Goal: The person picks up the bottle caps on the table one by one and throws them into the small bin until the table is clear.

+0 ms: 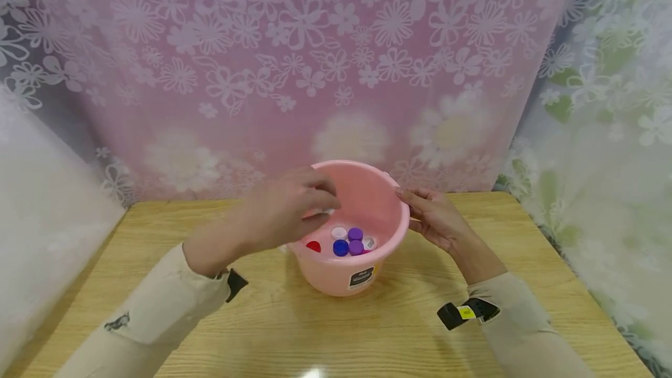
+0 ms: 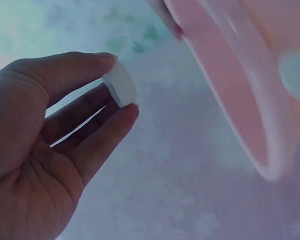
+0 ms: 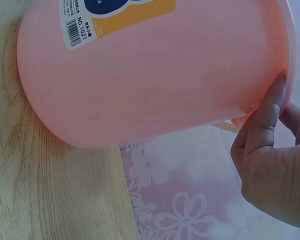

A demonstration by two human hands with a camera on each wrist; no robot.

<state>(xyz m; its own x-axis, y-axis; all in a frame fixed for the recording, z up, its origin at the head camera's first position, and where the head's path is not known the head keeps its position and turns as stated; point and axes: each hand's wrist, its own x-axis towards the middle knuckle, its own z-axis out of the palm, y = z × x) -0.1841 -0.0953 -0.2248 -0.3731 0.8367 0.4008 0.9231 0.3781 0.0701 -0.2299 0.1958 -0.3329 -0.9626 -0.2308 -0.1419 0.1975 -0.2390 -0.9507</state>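
Note:
A pink plastic bucket stands on the wooden table, its open top facing me. Over its left rim, my left hand pinches a small white bottle cap between thumb and fingertips, as the left wrist view shows. My right hand holds the bucket's right rim, with the thumb on one side and fingers against the outer wall. At the bottom of the bucket lie several bottle caps: a red cap, a blue cap, purple caps and white ones.
The wooden table reaches back to a pink floral curtain. Pale floral curtains hang at the sides. A printed label is stuck on the bucket's outer wall.

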